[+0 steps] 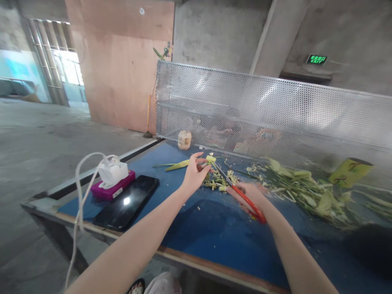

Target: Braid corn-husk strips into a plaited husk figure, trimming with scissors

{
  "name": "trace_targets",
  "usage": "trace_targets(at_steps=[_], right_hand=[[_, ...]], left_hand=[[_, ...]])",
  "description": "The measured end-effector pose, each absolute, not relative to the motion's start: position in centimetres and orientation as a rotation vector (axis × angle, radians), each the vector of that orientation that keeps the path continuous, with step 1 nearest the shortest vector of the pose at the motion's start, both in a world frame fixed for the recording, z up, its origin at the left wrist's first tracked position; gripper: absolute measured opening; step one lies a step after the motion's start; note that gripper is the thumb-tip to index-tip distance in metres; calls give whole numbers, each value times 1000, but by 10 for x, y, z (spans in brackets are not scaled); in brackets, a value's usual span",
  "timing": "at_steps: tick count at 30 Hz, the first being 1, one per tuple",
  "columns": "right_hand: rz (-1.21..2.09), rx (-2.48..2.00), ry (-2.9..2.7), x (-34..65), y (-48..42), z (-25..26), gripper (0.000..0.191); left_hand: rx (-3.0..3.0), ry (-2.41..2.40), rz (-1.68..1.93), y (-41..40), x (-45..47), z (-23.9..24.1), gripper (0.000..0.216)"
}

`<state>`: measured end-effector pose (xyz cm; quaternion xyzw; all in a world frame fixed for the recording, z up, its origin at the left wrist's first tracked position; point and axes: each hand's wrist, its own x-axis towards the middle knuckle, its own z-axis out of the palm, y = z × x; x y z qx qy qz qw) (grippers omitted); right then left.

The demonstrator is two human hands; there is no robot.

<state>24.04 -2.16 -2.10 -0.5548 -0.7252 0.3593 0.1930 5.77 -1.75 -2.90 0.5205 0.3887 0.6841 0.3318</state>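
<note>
My left hand, left of the right one, pinches a short yellow-green stem piece between thumb and fingers above the blue tabletop. In my right hand are red-handled scissors, seen edge-on, their metal blades pointing up and left to the stem piece. Whether the blades touch it I cannot tell. Beneath the hands lies a heap of small yellow-green plant bits. Another short cut piece shows beside my right fingers. A long yellow-green leaf strip lies behind my left hand.
Leafy stalks and a yellow-green can-like object are at the right. A black phone, a magenta box and a looping white cable occupy the left corner. A perforated metal screen bounds the back.
</note>
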Motion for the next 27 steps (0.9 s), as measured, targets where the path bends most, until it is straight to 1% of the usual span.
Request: trace_targets(at_steps=[10, 16, 22, 27], right_hand=[[1314, -1586, -1850, 243, -16, -26, 40], [1554, -1473, -1779, 239, -24, -21, 34], [1631, -1376, -1786, 241, -34, -15, 37], [1665, -1387, -1752, 241, -35, -17, 39]], left_hand=[[1468, 1006, 1785, -17, 56, -32, 42], [1562, 1002, 1833, -15, 56, -37, 47], [1670, 1020, 1803, -15, 54, -37, 45], [1875, 1147, 1755, -18, 51, -35, 44]])
